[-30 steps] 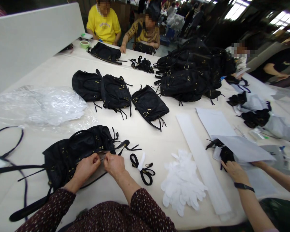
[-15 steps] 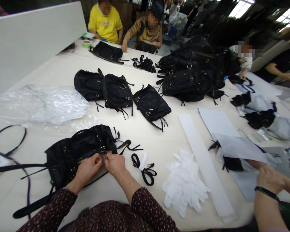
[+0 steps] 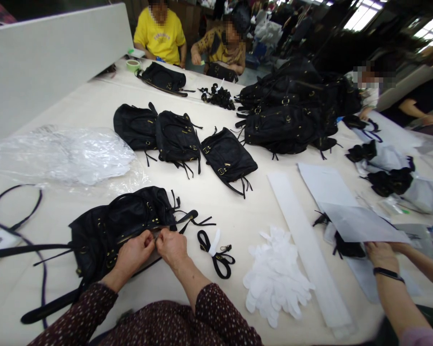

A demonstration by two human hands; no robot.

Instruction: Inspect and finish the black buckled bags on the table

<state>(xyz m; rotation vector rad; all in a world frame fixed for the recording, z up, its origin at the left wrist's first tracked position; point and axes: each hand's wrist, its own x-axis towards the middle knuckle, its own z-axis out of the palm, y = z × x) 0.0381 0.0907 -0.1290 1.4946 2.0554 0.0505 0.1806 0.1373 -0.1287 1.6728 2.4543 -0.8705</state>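
Observation:
A black handbag [image 3: 130, 216] with gold-coloured fittings lies on its side in front of me, its straps trailing to the left. At its near edge, by the opening, my left hand [image 3: 139, 252] is closed with thumb and fingers pinched together. My right hand [image 3: 171, 245] pinches right beside it, the fingertips of both hands almost meeting. Whatever sits between the fingertips is too small and too covered to make out. Just right of my hands lies a coiled black strap [image 3: 222, 262], bound with a white band.
Several black bags [image 3: 178, 137] lie farther back, beside a large pile of bags [image 3: 285, 120]. Clear plastic bags [image 3: 65, 156] lie left, a heap of white cut pieces [image 3: 277, 278] right. A co-worker's hands [image 3: 382, 257] handle a translucent sheet [image 3: 361, 223]. Others sit across the table.
My hands stay pinched at the same spot on the handbag. The co-worker's hands at right have moved left under the translucent sheet. Across the table, a person's hand has lifted off the tabletop.

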